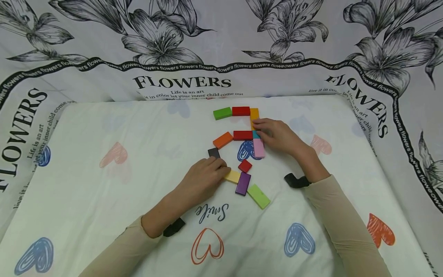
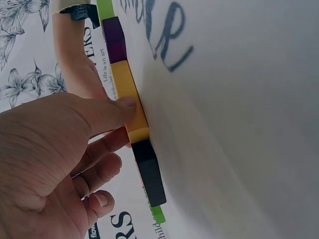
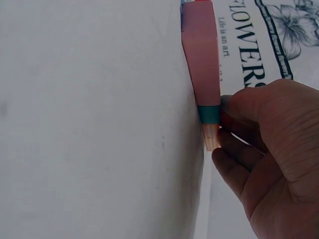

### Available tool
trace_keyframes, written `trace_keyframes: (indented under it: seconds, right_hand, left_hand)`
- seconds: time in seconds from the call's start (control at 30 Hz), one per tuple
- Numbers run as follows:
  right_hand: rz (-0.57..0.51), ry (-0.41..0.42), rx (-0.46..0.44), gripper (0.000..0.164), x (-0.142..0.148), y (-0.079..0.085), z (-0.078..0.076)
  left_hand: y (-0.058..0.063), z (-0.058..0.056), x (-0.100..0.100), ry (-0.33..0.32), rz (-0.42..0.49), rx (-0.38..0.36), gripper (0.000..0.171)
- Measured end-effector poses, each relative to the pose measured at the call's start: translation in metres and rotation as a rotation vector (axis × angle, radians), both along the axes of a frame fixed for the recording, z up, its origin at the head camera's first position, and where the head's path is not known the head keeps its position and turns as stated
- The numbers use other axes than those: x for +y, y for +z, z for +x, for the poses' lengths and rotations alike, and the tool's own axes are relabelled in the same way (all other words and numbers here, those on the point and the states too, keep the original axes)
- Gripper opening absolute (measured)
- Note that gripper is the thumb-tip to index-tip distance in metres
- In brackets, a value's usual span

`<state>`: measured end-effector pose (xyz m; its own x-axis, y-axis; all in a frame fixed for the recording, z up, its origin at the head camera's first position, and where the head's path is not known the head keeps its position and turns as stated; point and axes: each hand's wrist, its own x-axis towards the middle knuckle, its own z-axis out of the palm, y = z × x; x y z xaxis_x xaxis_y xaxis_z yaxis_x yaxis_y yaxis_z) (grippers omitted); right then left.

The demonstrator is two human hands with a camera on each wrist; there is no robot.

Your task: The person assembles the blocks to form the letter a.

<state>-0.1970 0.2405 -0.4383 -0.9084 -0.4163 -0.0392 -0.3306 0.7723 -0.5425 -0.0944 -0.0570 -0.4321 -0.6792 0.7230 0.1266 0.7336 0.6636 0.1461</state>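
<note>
Coloured blocks lie end to end in a bent row on the white cloth. My left hand [image 1: 199, 181] pinches the yellow block [image 2: 128, 89]; its thumb lies on the near face, with fingers behind. Beside that block are a black block [image 2: 149, 172] and a purple block [image 1: 243, 183]. At the row's right side, my right hand [image 1: 277, 134] touches the teal block [image 3: 209, 114] with the thumb and the yellow-orange block [image 1: 254, 115] with the fingers. A pink block [image 1: 258, 148] adjoins the teal one, which is partly covered.
An orange block [image 1: 223, 139] and a red block [image 1: 243, 135] sit mid-row. Another red [image 1: 240, 111] and a green block [image 1: 222, 113] stand at the far end. Nearer are a small red block [image 1: 245, 166] and a light green block [image 1: 258, 196].
</note>
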Motion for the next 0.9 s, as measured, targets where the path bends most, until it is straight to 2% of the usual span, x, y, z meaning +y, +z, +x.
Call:
trace_keyframes:
  seconds: [0.9]
  right_hand:
    - [-0.002, -0.007, -0.025, 0.039, -0.0004, 0.0000, -0.0001]
  left_hand:
    - [-0.0012, -0.0025, 0.0024, 0.025, 0.007, -0.056, 0.027]
